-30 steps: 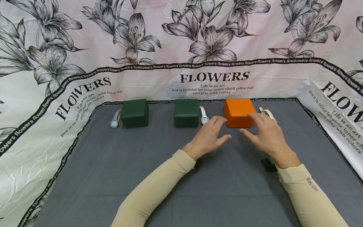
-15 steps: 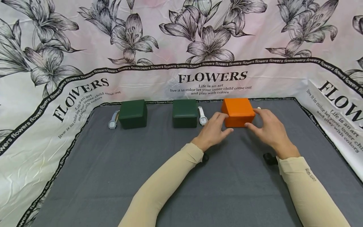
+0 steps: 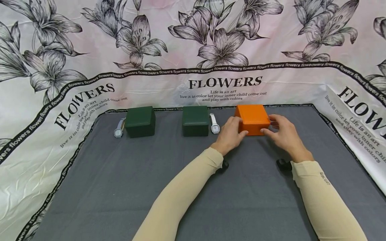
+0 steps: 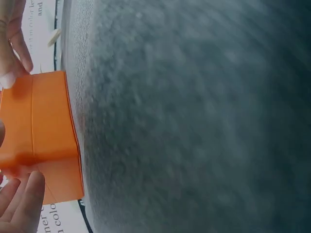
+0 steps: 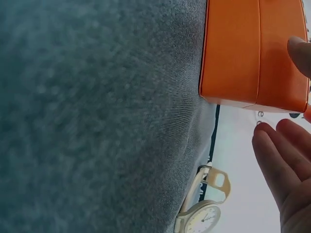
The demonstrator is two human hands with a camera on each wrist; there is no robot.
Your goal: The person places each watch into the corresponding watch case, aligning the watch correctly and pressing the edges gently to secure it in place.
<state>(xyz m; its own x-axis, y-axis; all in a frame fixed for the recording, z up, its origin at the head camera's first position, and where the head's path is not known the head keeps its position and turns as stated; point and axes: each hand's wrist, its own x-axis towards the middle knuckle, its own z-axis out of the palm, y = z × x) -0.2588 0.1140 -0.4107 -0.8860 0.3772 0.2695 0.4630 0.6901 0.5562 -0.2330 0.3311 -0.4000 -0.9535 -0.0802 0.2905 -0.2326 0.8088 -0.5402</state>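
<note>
Right, the orange box (image 3: 252, 119) sits at the far edge of the table (image 3: 181, 187), rightmost of three boxes in a row, and I have it between both hands. My left hand (image 3: 231, 134) is against its left side, thumb curled onto the front lower corner; the left wrist view shows fingers (image 4: 22, 204) lying along that side. My right hand (image 3: 283, 133) is on the right side, thumb pressed to the front face, fingers round the far edge. Both hands clamped on the box, then, one per side, lid closed.

To do this well, I reckon even pressure from both sides matters, since the smooth faces look slippery and a lopsided squeeze could twist the box. I'd keep my thumbs below the seam (image 5: 258, 48) so they don't pop the lid, and keep the box level.

Watch the neighbours. A cream watch (image 5: 204, 213) lies just beside the box on its right, partly behind my right hand in the head view, and my fingers could nudge its strap. A white watch (image 3: 214, 124) lies between the box and the nearer green box (image 3: 195, 121), close to my left knuckles. Further left, another green box (image 3: 140, 122) and a grey-strapped watch (image 3: 119, 129) are well apart from my hands.
</note>
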